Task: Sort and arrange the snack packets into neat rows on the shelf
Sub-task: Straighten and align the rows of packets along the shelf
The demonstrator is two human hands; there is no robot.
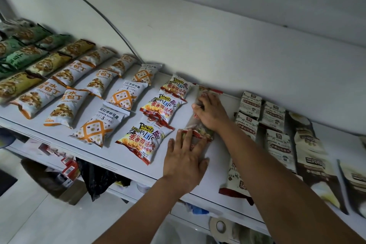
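Left grip (186, 156) is pressing flat-fingered on a crinkly near packet (200, 135). Beyond it, right grip (212, 113) is curling round the glossy far packet (195, 122). Bare shelf (216, 176) is lying open rightward.

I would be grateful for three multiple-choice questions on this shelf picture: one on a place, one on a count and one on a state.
1. Where is the row under the left hand and the right hand?
A. Left of the crouton packets
B. Between the Power's Life packets and the brown-and-white packets
C. On the lower shelf

2. How many Power's Life packets lie in their row?
A. Two
B. Three
C. Five

3. How does the left hand lie?
A. Flat, fingers straight, on a packet
B. In a fist, off the shelf
C. Round the cable

Answers:
1 B: both hands are on the red-edged packets, which those two rows flank.
2 B: three lie end to end, front to back.
3 A: its straight fingers press on the near red-edged packet.
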